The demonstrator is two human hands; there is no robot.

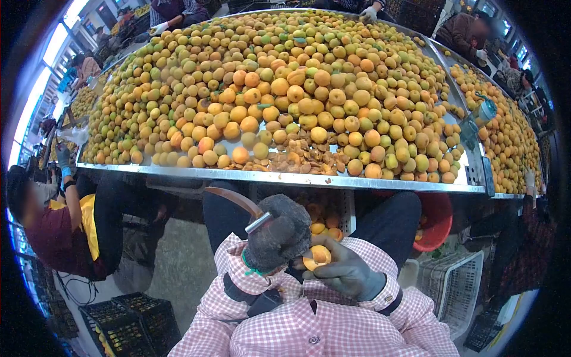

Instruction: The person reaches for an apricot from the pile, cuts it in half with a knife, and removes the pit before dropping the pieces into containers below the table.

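left hand (pixel 275 235), dark fuzzy glove, is closed around the knife (pixel 235 200) handle. The blade is curved. Its long axis runs lower-right to upper-left, tip toward the table (pixel 285 177) rim. It's stiff and sharp, so grip belongs on the handle only. The apricot (pixel 317 257) is low centre, over the lap and below the table, pinched in the right hand (pixel 345 273), grey glove, fingers closed on it. Judgement: light, soft, bruises easily, probably wet once cut. Best held by the sides with light pressure. It's near-round with no clear long axis; seam and stem end can't be told. 1 bare face points up at the camera. A bucket (pixel 437 223) sits further right.
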